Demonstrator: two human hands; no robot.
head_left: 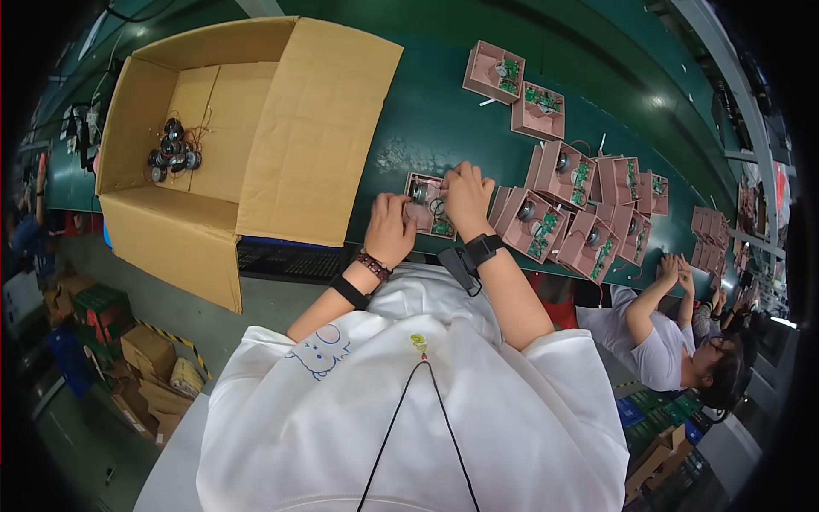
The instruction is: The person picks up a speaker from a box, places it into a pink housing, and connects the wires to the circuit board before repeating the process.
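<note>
A pink plastic housing (421, 224) lies open side up on the green bench in front of me, with a green circuit board, wires and a round speaker inside. My left hand (391, 232) is closed on its left side, fingers curled over the wall and thumb at the inside. My right hand (467, 198) is bent over the housing's right side, fingers closed and pointing down. What its fingertips hold is hidden behind the hand. A dark band with a black box-shaped device (461, 271) is on my right wrist.
To the left stands an open cardboard box (320, 128) with several loose speakers (175, 154) inside. Several similar pink housings (537, 224) crowd the bench (418, 85) on the right, some stacked. Further right, a co-worker (653, 333) sits with hands over the bench.
</note>
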